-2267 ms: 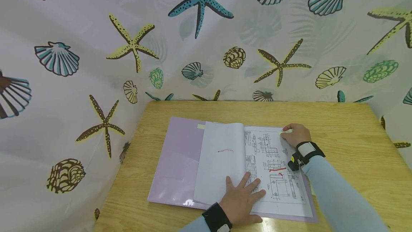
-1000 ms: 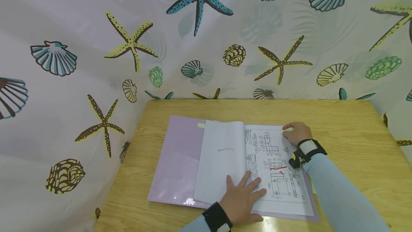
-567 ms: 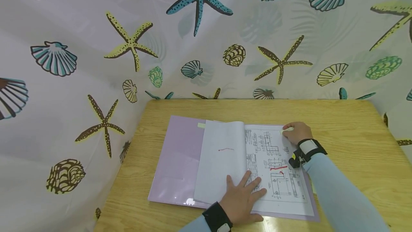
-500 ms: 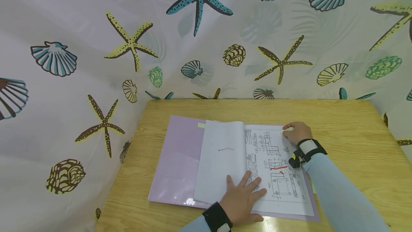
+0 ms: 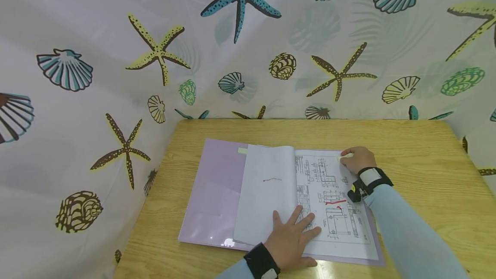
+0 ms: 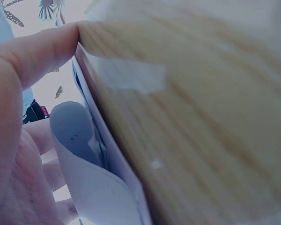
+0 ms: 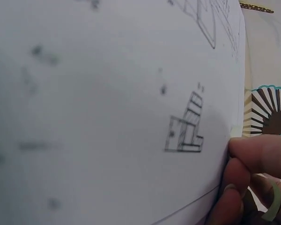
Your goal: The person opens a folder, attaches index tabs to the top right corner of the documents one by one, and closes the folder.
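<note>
A lilac folder [image 5: 217, 193] lies spread on the wooden table, with white pages inside. The right-hand page [image 5: 339, 184] carries black technical drawings and red pen marks; the turned page [image 5: 267, 201] to its left has one red line. My left hand [image 5: 290, 242] rests with fingers spread on the lower part of the pages, its thumb at the folder's bottom edge. At the upper right corner of the drawing page, my right hand [image 5: 358, 161] pinches a pale yellow-green sticky tab [image 7: 236, 131] at the page edge. Its fingertips are partly hidden in the head view.
Another pale sticky tab [image 5: 242, 151] sits at the top of the left side. A light green strip [image 7: 273, 202] shows beside the right fingers. Behind the wooden table [image 5: 418, 154] hangs a white curtain [image 5: 263, 98] printed with shells and starfish.
</note>
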### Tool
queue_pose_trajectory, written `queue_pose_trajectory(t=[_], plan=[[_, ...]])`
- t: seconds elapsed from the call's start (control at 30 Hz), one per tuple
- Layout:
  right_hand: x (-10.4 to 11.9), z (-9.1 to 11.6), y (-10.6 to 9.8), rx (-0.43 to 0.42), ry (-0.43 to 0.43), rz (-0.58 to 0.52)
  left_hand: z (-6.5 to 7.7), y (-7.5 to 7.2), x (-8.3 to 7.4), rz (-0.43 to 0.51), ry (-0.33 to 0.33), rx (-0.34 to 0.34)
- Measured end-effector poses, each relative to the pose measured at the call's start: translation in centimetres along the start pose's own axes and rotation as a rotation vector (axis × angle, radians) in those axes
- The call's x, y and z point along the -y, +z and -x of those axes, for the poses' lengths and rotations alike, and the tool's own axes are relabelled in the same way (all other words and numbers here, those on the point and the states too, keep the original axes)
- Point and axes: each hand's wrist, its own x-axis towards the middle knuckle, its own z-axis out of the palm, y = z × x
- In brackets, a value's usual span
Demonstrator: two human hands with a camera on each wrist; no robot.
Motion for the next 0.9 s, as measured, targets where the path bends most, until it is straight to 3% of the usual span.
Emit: queue_pose_trajectory(t=[0.33,0.53,0.7,0.8,0.9], plan=[[0.0,0.7,-0.6,-0.01,-0.002,0.053,-0.1,0.1,-0.1,-0.002,0.006,0.002],[0.1,1.5,-1.5,-0.124,-0.058,0.099,-0.2,0.2,-0.1,-0.007,0.006,0.011],[0.9,2.9,-3.6,-0.256,-0.202,0.138,-0.2,0.3,-0.1,-0.009,0.003,0.003],[1.1,3.7,-4.0,-0.231,-0.351,0.199,-0.1,0.3,0.0,-0.011,0.003,-0.004],[0.7,3.9,-3.4,-0.147,-0.471,0.332,-0.1,0.2,0.0,-0.008,0.004,-0.002]])
